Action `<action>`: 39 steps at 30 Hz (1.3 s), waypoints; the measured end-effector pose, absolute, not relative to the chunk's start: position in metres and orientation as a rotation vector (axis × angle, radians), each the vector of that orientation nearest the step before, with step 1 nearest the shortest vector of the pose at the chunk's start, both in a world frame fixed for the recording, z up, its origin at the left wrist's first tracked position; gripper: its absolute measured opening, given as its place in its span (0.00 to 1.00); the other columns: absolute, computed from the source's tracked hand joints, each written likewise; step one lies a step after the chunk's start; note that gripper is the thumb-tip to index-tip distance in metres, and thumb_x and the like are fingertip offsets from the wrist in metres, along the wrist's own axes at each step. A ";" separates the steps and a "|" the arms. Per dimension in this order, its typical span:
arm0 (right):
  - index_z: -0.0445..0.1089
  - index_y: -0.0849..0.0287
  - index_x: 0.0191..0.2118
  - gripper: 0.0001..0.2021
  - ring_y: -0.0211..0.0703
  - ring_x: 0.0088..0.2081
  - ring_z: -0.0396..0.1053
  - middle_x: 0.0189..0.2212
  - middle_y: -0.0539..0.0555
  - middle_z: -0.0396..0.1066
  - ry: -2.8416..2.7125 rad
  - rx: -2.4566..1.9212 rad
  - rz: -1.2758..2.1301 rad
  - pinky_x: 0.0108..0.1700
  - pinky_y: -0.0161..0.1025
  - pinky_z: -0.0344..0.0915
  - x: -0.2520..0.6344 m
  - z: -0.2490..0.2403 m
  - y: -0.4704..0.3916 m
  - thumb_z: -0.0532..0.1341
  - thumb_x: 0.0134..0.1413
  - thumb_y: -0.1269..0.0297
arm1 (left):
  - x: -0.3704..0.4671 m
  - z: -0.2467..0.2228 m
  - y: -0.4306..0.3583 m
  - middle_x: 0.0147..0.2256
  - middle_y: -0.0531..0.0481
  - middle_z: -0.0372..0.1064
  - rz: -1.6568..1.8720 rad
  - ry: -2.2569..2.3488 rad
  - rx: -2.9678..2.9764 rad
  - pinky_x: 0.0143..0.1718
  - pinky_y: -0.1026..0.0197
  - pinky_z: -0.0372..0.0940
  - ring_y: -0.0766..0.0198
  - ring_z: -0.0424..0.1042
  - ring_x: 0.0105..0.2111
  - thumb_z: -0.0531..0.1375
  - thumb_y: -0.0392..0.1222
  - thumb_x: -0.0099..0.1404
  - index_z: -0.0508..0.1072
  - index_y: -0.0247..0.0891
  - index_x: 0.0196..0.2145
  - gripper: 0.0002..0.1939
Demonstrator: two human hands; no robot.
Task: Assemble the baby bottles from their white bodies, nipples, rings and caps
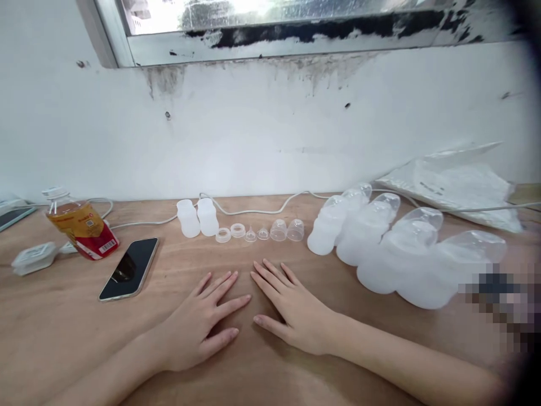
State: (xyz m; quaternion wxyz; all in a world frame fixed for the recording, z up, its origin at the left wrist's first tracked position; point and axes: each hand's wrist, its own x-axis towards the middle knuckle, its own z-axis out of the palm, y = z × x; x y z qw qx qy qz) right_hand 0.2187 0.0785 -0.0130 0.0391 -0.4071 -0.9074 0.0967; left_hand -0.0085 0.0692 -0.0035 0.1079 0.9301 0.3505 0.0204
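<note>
My left hand (207, 316) lies flat on the wooden table (186, 389), fingers spread, holding nothing. Beside it, a little apart, my right hand (291, 307) rests palm down with its fingers apart. Beyond the hands, loose baby bottle parts stand in a row: two white bottle bodies (208, 217), two screw rings (223, 235), two clear nipples (251, 234) and two clear domed caps (278, 230). To the right of the row, several assembled baby bottles (369, 228) with clear caps stand close together.
At the left are a phone (129, 269), a drink bottle (84, 225) and a clear plastic box (34, 258). A white cable (266, 212) runs along the wall. A plastic bag (456, 177) lies at the back right. A window (270, 28) is above; the right edge is partly blurred.
</note>
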 end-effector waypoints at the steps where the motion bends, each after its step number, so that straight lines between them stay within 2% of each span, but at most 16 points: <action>1: 0.43 0.67 0.61 0.35 0.54 0.62 0.32 0.61 0.60 0.36 -2.779 -1.245 0.294 0.59 0.56 0.36 0.219 -0.013 0.079 0.43 0.55 0.46 | -0.008 -0.003 0.069 0.62 0.45 0.33 0.059 1.036 2.741 0.57 0.39 0.39 0.54 0.36 0.61 0.44 0.50 0.66 0.46 0.50 0.58 0.24; 8: 0.47 0.66 0.60 0.33 0.56 0.61 0.35 0.61 0.63 0.41 -2.748 -1.182 0.244 0.58 0.57 0.38 0.220 -0.016 0.077 0.45 0.56 0.48 | -0.006 -0.002 0.066 0.62 0.45 0.31 -0.017 1.032 2.754 0.57 0.40 0.37 0.53 0.34 0.61 0.43 0.50 0.66 0.45 0.49 0.59 0.24; 11: 0.56 0.62 0.55 0.25 0.53 0.58 0.48 0.56 0.61 0.54 -2.661 -1.167 0.133 0.56 0.52 0.48 0.219 -0.014 0.082 0.46 0.57 0.53 | -0.007 -0.003 0.067 0.62 0.45 0.35 0.023 1.046 2.747 0.57 0.40 0.41 0.52 0.39 0.60 0.45 0.50 0.65 0.47 0.48 0.58 0.25; 13: 0.62 0.61 0.50 0.19 0.48 0.50 0.60 0.48 0.59 0.64 -2.556 -1.285 0.070 0.50 0.45 0.57 0.216 -0.009 0.093 0.48 0.58 0.57 | -0.007 -0.004 0.077 0.61 0.44 0.41 0.147 1.118 2.748 0.56 0.44 0.47 0.54 0.46 0.59 0.48 0.48 0.64 0.52 0.45 0.57 0.24; 15: 0.60 0.61 0.51 0.18 0.46 0.42 0.66 0.41 0.59 0.68 -2.444 -1.458 0.028 0.41 0.41 0.61 0.212 -0.003 0.112 0.48 0.58 0.60 | -0.003 -0.005 0.097 0.59 0.43 0.48 0.329 1.229 2.802 0.55 0.48 0.51 0.57 0.51 0.57 0.48 0.43 0.64 0.56 0.41 0.54 0.20; 16: 0.56 0.62 0.53 0.19 0.46 0.39 0.68 0.39 0.59 0.69 -2.396 -1.528 0.009 0.38 0.40 0.62 0.209 0.000 0.122 0.48 0.58 0.60 | 0.002 -0.004 0.110 0.58 0.43 0.50 0.412 1.270 2.869 0.56 0.48 0.49 0.57 0.52 0.56 0.47 0.40 0.64 0.58 0.39 0.53 0.19; 18: 0.51 0.64 0.56 0.22 0.48 0.37 0.69 0.36 0.60 0.70 -2.321 -1.622 -0.034 0.35 0.39 0.62 0.205 0.007 0.143 0.47 0.58 0.61 | 0.014 -0.002 0.139 0.56 0.42 0.53 0.506 1.409 3.008 0.57 0.49 0.45 0.56 0.49 0.57 0.48 0.36 0.62 0.59 0.35 0.52 0.19; 20: 0.49 0.67 0.57 0.23 0.50 0.38 0.69 0.34 0.62 0.70 -2.265 -1.689 -0.075 0.35 0.39 0.61 0.202 0.014 0.158 0.47 0.58 0.61 | 0.027 0.000 0.166 0.56 0.35 0.51 0.550 1.506 3.011 0.56 0.46 0.43 0.49 0.45 0.58 0.49 0.37 0.62 0.60 0.28 0.51 0.20; 23: 0.52 0.67 0.55 0.23 0.52 0.39 0.69 0.33 0.62 0.71 -2.249 -1.707 -0.105 0.34 0.39 0.61 0.200 0.018 0.168 0.49 0.57 0.60 | 0.041 -0.001 0.195 0.54 0.29 0.53 0.534 1.549 3.023 0.54 0.46 0.48 0.45 0.50 0.56 0.51 0.39 0.61 0.59 0.21 0.51 0.23; 26: 0.59 0.64 0.49 0.18 0.50 0.38 0.69 0.34 0.60 0.72 -2.290 -1.670 -0.086 0.34 0.38 0.61 0.196 0.012 0.173 0.49 0.57 0.59 | 0.046 -0.008 0.208 0.46 0.36 0.64 0.460 1.530 3.045 0.49 0.49 0.56 0.52 0.62 0.48 0.53 0.39 0.61 0.64 0.26 0.46 0.17; 28: 0.65 0.64 0.43 0.15 0.48 0.36 0.70 0.33 0.61 0.72 -2.314 -1.655 -0.063 0.33 0.37 0.61 0.192 0.005 0.177 0.49 0.57 0.60 | 0.046 -0.012 0.211 0.41 0.43 0.67 0.433 1.525 3.045 0.45 0.50 0.60 0.58 0.66 0.42 0.53 0.40 0.63 0.66 0.31 0.42 0.12; 30: 0.67 0.64 0.37 0.13 0.48 0.35 0.70 0.32 0.61 0.72 -2.329 -1.637 -0.046 0.33 0.37 0.60 0.190 0.002 0.180 0.48 0.58 0.64 | 0.046 -0.011 0.211 0.39 0.46 0.67 0.448 1.517 3.043 0.44 0.51 0.60 0.60 0.67 0.40 0.53 0.39 0.63 0.67 0.32 0.39 0.10; 32: 0.68 0.63 0.35 0.13 0.47 0.34 0.70 0.31 0.61 0.72 -2.337 -1.603 -0.045 0.33 0.37 0.60 0.190 0.005 0.178 0.47 0.58 0.66 | 0.046 -0.004 0.207 0.39 0.44 0.67 0.513 1.511 3.036 0.44 0.51 0.59 0.57 0.65 0.42 0.53 0.36 0.62 0.67 0.31 0.40 0.09; 35: 0.68 0.59 0.36 0.13 0.44 0.35 0.69 0.32 0.56 0.71 -2.348 -1.504 -0.049 0.34 0.36 0.59 0.197 0.018 0.159 0.47 0.59 0.64 | 0.043 0.011 0.188 0.45 0.39 0.64 0.706 1.568 2.983 0.45 0.50 0.57 0.51 0.60 0.47 0.52 0.35 0.61 0.63 0.31 0.46 0.15; 37: 0.67 0.57 0.39 0.13 0.42 0.36 0.67 0.36 0.54 0.69 -2.344 -1.426 -0.043 0.34 0.36 0.60 0.206 0.023 0.139 0.47 0.59 0.62 | 0.039 0.015 0.166 0.48 0.41 0.61 0.878 1.584 2.913 0.47 0.51 0.56 0.53 0.58 0.49 0.51 0.37 0.62 0.59 0.33 0.49 0.17; 39: 0.65 0.59 0.39 0.12 0.40 0.36 0.66 0.41 0.56 0.65 -2.346 -1.301 -0.001 0.35 0.35 0.61 0.213 0.020 0.118 0.47 0.59 0.64 | 0.034 0.011 0.141 0.47 0.45 0.63 1.078 1.464 2.777 0.48 0.55 0.56 0.57 0.60 0.48 0.52 0.39 0.62 0.60 0.37 0.48 0.16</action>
